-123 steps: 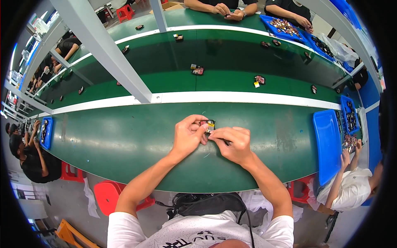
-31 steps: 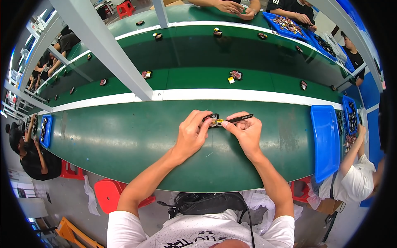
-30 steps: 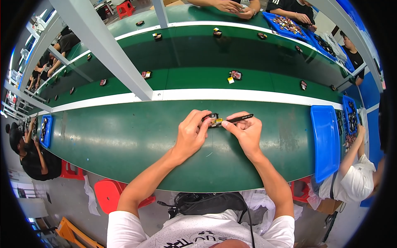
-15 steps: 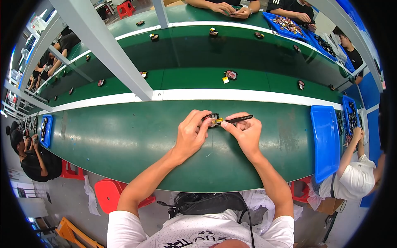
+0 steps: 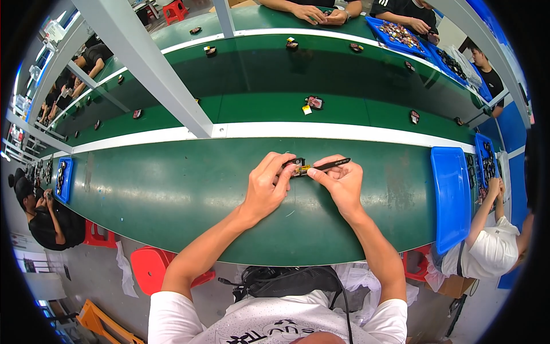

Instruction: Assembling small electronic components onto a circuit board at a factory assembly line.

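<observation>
In the head view, I see the left hand pinching a small black-cased device above the worktop's middle, apparently steadying it, while the right hand pinches a slim black tool beside it, presumably for fine control.

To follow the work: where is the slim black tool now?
In the head view, the black tool is right of centre, in the right hand, beside the small part in the left hand.
</observation>
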{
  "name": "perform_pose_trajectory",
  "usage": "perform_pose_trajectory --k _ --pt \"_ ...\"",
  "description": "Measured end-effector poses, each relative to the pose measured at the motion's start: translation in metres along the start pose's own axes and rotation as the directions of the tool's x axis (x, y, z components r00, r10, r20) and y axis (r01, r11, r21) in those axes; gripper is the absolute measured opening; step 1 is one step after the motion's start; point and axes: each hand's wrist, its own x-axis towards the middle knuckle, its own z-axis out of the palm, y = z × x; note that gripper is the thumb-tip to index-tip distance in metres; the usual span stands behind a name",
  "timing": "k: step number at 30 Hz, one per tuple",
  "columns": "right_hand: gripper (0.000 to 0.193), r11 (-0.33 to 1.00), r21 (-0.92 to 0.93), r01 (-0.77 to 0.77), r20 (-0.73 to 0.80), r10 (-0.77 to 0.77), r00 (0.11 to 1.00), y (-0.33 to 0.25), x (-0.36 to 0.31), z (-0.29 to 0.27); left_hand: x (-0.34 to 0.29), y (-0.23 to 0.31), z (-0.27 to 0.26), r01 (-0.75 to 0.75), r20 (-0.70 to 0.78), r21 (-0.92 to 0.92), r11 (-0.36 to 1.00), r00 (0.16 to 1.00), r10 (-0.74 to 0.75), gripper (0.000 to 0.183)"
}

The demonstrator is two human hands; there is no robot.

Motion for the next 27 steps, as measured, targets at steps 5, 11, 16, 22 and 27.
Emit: perform_pose_trajectory --k 5,11,16,22,27 --pt "0.014 0.961 -0.277 0.019 0.010 -0.017 1.000 -0.009 -0.003 0.000 -0.001 0.000 0.000 -0.002 0.001 0.010 1.000 1.000 0.002 0.017" --pt "0.015 0.997 -0.065 0.038 -0.032 -0.040 0.999 0.000 0.000 -0.002 0.003 0.004 -0.002 0.182 0.065 -0.215 0.960 0.983 -0.172 0.019" --pt "0.015 0.992 -0.125 0.032 -0.031 -0.036 0.999 -0.002 -0.001 -0.004 0.002 0.005 -0.004 0.167 0.054 -0.159 0.973 0.986 -0.161 0.021" --pt "0.014 0.990 -0.130 0.061 -0.053 -0.068 0.996 -0.001 -0.002 -0.004 0.001 -0.002 0.001 -0.259 -0.023 0.219 0.941 0.962 0.270 0.026" --pt "0.014 0.983 -0.140 0.115 -0.071 -0.126 0.989 0.003 -0.005 -0.003 0.001 0.003 -0.001 0.051 -0.050 -0.032 0.998 0.997 -0.053 0.024"
